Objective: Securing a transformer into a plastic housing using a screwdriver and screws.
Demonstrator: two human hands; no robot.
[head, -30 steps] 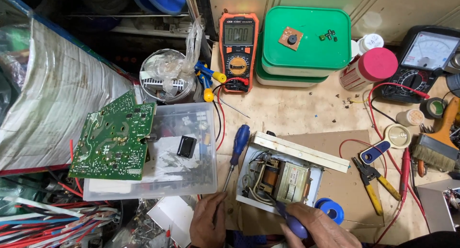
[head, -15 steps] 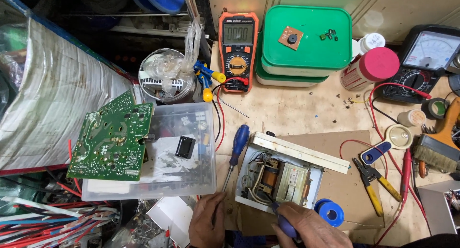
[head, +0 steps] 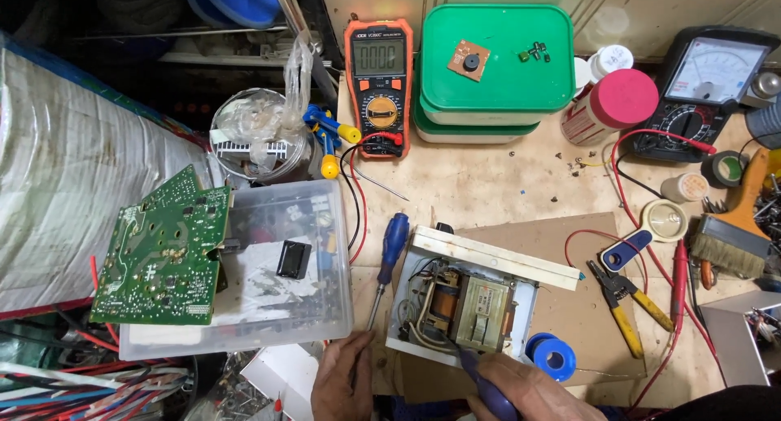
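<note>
At the worktop's near edge, my right hand (head: 521, 392) grips a soldering iron (head: 480, 382), tip inside the open transformer box (head: 460, 303); my left hand (head: 342, 380) rests curled beside it. A slip could scorch the wires.

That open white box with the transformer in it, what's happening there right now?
A person is working on the open white box on a cluttered bench. Their right hand holds a purple-handled tool with its tip at the box's near edge, by the transformer. Their left hand rests on the bench beside the box's left corner. A blue-handled screwdriver lies just left of the box, untouched.
</note>
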